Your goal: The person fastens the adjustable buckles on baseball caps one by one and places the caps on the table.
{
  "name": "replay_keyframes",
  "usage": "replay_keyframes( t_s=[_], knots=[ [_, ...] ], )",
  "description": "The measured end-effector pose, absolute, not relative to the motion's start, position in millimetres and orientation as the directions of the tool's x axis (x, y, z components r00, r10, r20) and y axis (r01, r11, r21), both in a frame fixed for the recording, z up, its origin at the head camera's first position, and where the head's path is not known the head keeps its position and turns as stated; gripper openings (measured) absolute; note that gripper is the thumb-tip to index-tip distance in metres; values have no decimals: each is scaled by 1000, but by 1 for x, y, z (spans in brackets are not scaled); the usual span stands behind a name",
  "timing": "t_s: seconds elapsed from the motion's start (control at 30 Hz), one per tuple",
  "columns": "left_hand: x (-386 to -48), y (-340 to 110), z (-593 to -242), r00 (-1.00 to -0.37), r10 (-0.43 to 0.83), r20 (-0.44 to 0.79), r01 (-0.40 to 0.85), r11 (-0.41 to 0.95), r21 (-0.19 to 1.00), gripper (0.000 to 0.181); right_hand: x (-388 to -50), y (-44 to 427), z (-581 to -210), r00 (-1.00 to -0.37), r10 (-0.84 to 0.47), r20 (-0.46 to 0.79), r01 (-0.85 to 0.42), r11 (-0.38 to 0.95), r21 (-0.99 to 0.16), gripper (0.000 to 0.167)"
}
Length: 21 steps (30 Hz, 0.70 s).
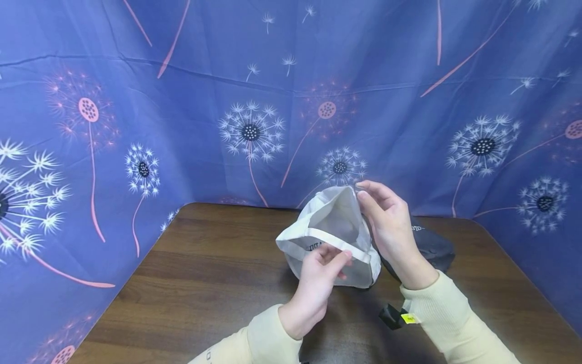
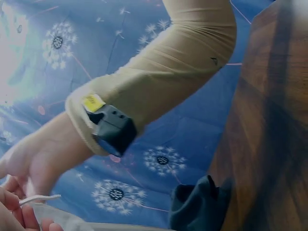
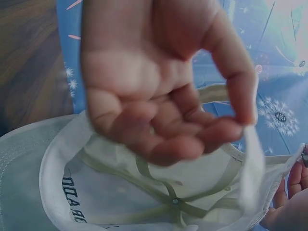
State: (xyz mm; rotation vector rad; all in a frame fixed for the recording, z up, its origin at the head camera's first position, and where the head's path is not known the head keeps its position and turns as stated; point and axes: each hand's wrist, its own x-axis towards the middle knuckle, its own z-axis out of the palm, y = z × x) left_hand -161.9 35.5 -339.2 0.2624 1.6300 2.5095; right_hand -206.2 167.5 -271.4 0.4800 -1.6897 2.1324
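Observation:
A light-coloured cap (image 1: 297,247) is held up above the table, its opening tilted toward me. The right wrist view shows its lining with seams (image 3: 175,201), dark lettering (image 3: 72,199) and the brim (image 3: 21,163). My left hand (image 1: 316,283) grips the near edge of the opening, thumb on the white band (image 1: 336,240). At the far right edge of the cap, my right hand (image 1: 388,222) pinches a white strip (image 3: 252,168) between thumb and index finger; its other fingers are curled. In the left wrist view, the left hand (image 2: 12,216) shows only in part.
A dark cap (image 1: 432,245) with white lettering lies on the brown wooden table (image 1: 218,273), behind my right wrist. A black wrist camera (image 1: 393,317) sticks out from the right cuff. A blue dandelion-print cloth (image 1: 191,126) hangs around the table's back and sides.

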Motion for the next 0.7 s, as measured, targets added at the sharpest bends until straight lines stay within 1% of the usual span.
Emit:
replay_keyframes(
  t_s=[0.13, 0.2, 0.3, 0.4, 0.57, 0.63, 0.7],
  knots=[
    [-159, 29, -332, -974, 210, 80, -12, -403, 915, 12, -204, 168, -273, -871, 87, 483, -490, -194, -850, 21],
    [-158, 26, -328, -976, 202, 79, -11, -408, 913, 9, -203, 168, -273, -871, 89, 483, -491, -197, -849, 23],
    [-157, 23, -323, -979, 187, 83, -4, -420, 908, 4, -203, 168, -273, -871, 91, 482, -490, -210, -846, 19],
    [-158, 20, -320, -981, 173, 90, 6, -433, 901, 5, -202, 168, -274, -873, 93, 478, -486, -210, -848, 16],
    [-161, 14, -316, -983, 153, 99, 16, -470, 883, 7, -199, 169, -277, -878, 91, 470, -479, -198, -855, 16],
    [-161, 12, -313, -984, 150, 98, 13, -486, 874, 3, -198, 168, -278, -878, 89, 471, -479, -200, -855, 16],
    [-161, 10, -311, -983, 154, 99, 8, -505, 863, 4, -197, 168, -278, -876, 89, 474, -481, -205, -852, 16]
  ],
)
